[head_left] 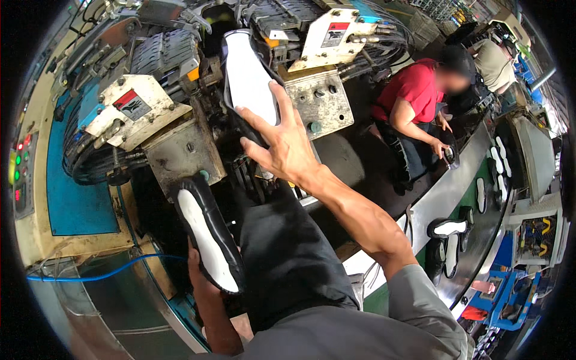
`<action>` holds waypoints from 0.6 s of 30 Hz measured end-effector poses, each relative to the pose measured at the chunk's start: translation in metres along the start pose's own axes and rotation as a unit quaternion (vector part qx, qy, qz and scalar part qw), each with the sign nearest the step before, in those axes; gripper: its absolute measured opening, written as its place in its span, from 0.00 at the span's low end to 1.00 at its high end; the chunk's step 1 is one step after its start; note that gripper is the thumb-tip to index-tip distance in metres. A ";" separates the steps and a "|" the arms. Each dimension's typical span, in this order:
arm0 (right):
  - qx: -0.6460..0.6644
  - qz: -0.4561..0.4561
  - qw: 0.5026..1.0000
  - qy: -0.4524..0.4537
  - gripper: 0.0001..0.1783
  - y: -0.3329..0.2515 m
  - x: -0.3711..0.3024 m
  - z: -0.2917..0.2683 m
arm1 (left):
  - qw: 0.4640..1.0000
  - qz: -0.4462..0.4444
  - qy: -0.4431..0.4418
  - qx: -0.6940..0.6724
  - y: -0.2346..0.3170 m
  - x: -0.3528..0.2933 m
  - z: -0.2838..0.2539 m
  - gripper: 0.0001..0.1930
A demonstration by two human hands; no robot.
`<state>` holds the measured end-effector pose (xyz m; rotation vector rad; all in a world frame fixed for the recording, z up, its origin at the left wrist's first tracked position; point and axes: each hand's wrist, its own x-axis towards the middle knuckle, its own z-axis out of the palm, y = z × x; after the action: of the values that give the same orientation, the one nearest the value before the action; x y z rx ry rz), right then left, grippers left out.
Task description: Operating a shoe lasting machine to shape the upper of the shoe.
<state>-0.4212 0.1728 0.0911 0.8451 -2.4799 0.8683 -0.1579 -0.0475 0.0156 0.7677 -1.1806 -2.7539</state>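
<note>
In my left hand (206, 293), at the lower left, is a black shoe upper (207, 237) with a white bottom facing up. My fingers wrap round it from beneath and are partly hidden. Farther ahead, my right hand (289, 146) reaches over a second shoe upper (249, 75) that sits in a machine (198, 90). The fingers of that hand are spread, and they touch this upper's white bottom near its closer end. Black edging shows around the white. My palm covers part of the upper.
White machine blocks (135, 111) and hoses flank the seated upper. A control panel (24, 174) with lit buttons stands at the far left. On the right, a conveyor (432, 258) carries several black-and-white uppers. Beyond it, a person in red (414, 93) handles a dark shoe.
</note>
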 end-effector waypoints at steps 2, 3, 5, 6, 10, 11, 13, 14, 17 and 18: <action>0.028 0.030 0.999 -0.001 0.35 -0.007 -0.001 0.002 | 1.000 -0.019 0.000 0.000 -0.020 -0.008 -0.035 0.44; 0.025 0.030 0.999 0.001 0.35 -0.007 -0.006 0.003 | 0.999 -0.041 -0.007 0.000 -0.026 -0.012 -0.044 0.44; 0.049 0.012 0.999 0.002 0.36 0.001 -0.015 0.011 | 0.998 -0.058 0.012 -0.005 -0.036 -0.024 -0.053 0.43; 0.036 0.008 0.999 -0.006 0.36 -0.002 -0.014 0.011 | 0.996 -0.079 0.037 -0.007 -0.039 -0.029 -0.049 0.42; -0.053 0.014 0.998 -0.042 0.37 -0.016 0.000 0.018 | 0.992 -0.109 0.060 0.001 -0.049 -0.045 -0.041 0.40; -0.052 0.014 0.998 -0.042 0.37 -0.017 -0.002 0.013 | 0.994 -0.100 0.038 0.015 -0.051 -0.052 -0.041 0.39; -0.175 -0.112 0.978 -0.026 0.38 -0.016 -0.001 0.001 | 0.993 -0.111 -0.037 0.005 -0.058 -0.050 -0.059 0.36; -0.181 -0.145 0.972 -0.032 0.39 -0.011 0.003 0.001 | 0.991 -0.122 -0.046 0.007 -0.062 -0.051 -0.062 0.37; -0.186 -0.155 0.968 -0.066 0.39 -0.010 0.009 -0.001 | 0.990 -0.139 -0.022 0.021 -0.074 -0.055 -0.066 0.36; -0.177 -0.145 0.971 -0.063 0.38 -0.009 0.009 -0.003 | 0.992 -0.120 -0.033 0.017 -0.079 -0.054 -0.066 0.36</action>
<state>-0.4213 0.1651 0.1019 1.1186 -2.4260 0.2684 -0.0686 -0.0237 -0.0550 0.8831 -1.2235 -2.9795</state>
